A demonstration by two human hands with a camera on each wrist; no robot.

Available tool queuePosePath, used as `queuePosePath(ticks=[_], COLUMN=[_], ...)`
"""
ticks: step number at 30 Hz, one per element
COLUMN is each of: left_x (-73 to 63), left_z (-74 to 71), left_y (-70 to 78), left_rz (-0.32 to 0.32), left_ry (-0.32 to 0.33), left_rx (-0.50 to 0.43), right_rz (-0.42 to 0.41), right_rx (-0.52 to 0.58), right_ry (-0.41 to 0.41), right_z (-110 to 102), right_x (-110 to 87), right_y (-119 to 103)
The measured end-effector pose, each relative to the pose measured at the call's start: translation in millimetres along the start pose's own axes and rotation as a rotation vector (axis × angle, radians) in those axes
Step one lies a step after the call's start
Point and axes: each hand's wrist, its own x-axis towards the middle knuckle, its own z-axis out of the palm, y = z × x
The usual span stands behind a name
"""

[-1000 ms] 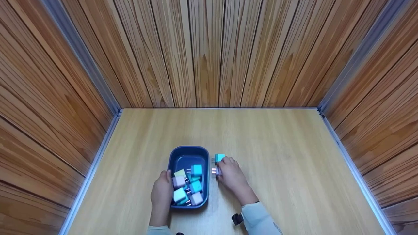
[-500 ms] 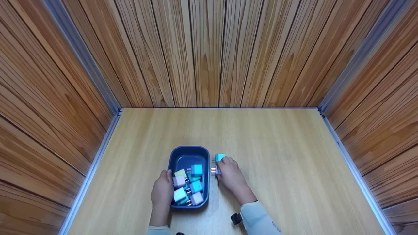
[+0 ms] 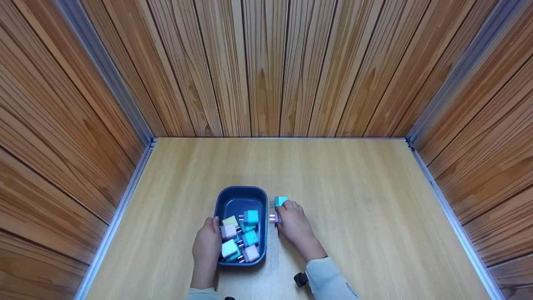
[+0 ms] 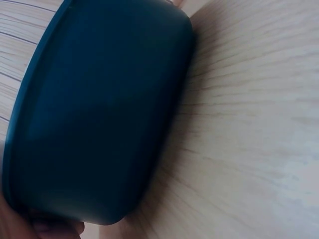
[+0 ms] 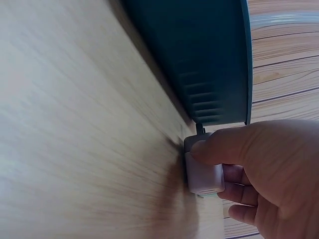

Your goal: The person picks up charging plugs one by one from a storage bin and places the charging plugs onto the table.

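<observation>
My left hand (image 3: pixel 207 241) grips the left wall of a dark blue rectangular bin (image 3: pixel 240 192); in the left wrist view the bin's side (image 4: pixel 104 109) fills much of the frame, with fingers curled at its rim. Inside the bin lie several charger plugs in blue, green, yellow and pale pink, among them a blue plug (image 3: pixel 250 217). To the right of the bin, my right hand (image 3: pixel 296 225) pinches a pale pink charger plug (image 5: pixel 204 174) on the table, its prongs pointing at the bin. Just beyond it sits a turquoise charger plug (image 3: pixel 280 201), partly behind my fingers.
The wooden table (image 3: pixel 354 200) is bounded by a plank-patterned back wall (image 3: pixel 266 75) and similar side walls. Metal rails (image 3: pixel 112 221) run along the table's sides. The bin stands close beside the two loose plugs.
Almost nothing differs. My right forearm has shifted very slightly left, while both hands keep their hold and the bin stays put.
</observation>
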Motion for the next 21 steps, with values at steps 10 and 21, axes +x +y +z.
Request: queuePosePath(ticks=[10, 21], left_x=[-0.3, -0.7], left_z=[0.4, 0.6], left_y=[0.9, 0.8], left_rz=[-0.024, -0.01], left_ry=[-0.017, 0.006], left_rx=[-0.029, -0.008], right_rz=[0.028, -0.023], right_rx=[0.047, -0.026], right_ry=[-0.004, 0.035], right_z=[1.5, 2.9], right_x=[0.2, 2.0], right_y=[0.7, 1.7])
